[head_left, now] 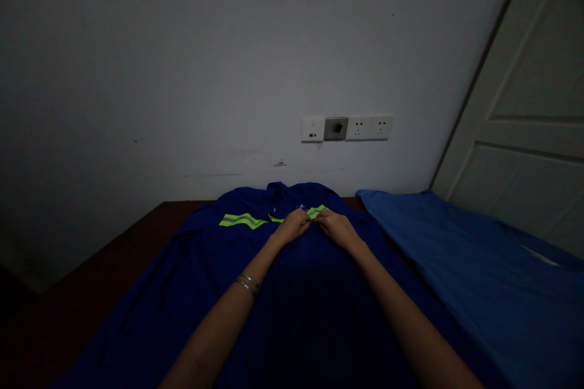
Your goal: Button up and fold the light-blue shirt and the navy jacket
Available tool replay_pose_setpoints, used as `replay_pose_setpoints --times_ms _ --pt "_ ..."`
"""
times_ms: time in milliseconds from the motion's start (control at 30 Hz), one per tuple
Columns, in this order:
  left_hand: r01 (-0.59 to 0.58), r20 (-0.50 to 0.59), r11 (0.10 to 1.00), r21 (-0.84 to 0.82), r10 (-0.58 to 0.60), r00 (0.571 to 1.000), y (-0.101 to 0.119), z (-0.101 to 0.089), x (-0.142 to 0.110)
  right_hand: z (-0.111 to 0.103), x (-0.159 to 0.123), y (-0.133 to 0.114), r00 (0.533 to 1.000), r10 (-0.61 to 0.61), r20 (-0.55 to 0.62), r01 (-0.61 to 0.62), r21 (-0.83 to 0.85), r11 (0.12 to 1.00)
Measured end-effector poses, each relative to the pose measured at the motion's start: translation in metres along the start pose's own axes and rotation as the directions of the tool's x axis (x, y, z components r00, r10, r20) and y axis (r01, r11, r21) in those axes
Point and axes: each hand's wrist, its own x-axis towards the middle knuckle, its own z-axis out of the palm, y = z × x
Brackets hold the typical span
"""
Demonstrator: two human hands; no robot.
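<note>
Deep-blue cloth makes up the garment [191, 273], which lies spread on a dark red surface [123, 249] with its collar end near the wall [182, 73] and yellow-green bands [244, 219] across its chest. At the middle of that chest the left hand [293, 226] and right hand [337, 228] nearly meet, the fingertips of each pinched together on the fabric, with bracelets [249, 282] circling the left forearm. Rightward lies a lighter blue cloth [479, 261] beside a panelled door [538, 85], while white sockets [369, 128] sit on the wall above.
</note>
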Motion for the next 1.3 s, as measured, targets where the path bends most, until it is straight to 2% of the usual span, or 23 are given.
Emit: replay_pose_setpoints --times_ms 200,433,700,833,1000,1167,1300 --pt "-0.056 0.015 0.996 0.067 0.055 0.998 0.000 -0.003 0.002 -0.002 -0.001 0.002 1.000 0.011 -0.013 -0.011 0.046 0.999" --pt "-0.144 0.110 0.964 0.224 0.121 0.987 0.003 -0.010 0.006 -0.005 0.001 -0.007 0.972 0.228 0.056 -0.234 0.219 0.947" --pt "-0.184 0.135 0.940 0.287 0.150 0.979 0.010 -0.013 0.005 0.000 0.006 -0.015 0.946 0.317 0.066 -0.322 0.113 0.940" --pt "-0.181 0.130 0.932 0.313 0.146 0.981 0.011 -0.012 0.005 0.005 0.006 -0.021 0.935 0.354 0.016 -0.354 0.069 0.933" --pt "-0.180 0.119 0.926 0.332 0.148 0.982 0.011 -0.009 0.004 0.015 0.008 -0.021 0.892 0.452 -0.031 -0.441 0.166 0.882" --pt "-0.136 0.088 0.948 0.289 0.115 0.989 0.012 -0.006 0.007 0.022 0.010 -0.011 0.864 0.502 -0.024 -0.466 0.334 0.819" --pt "0.043 0.057 0.975 0.217 -0.056 0.997 0.009 -0.010 0.012 0.025 0.011 -0.008 0.862 0.506 -0.034 -0.446 0.424 0.788"
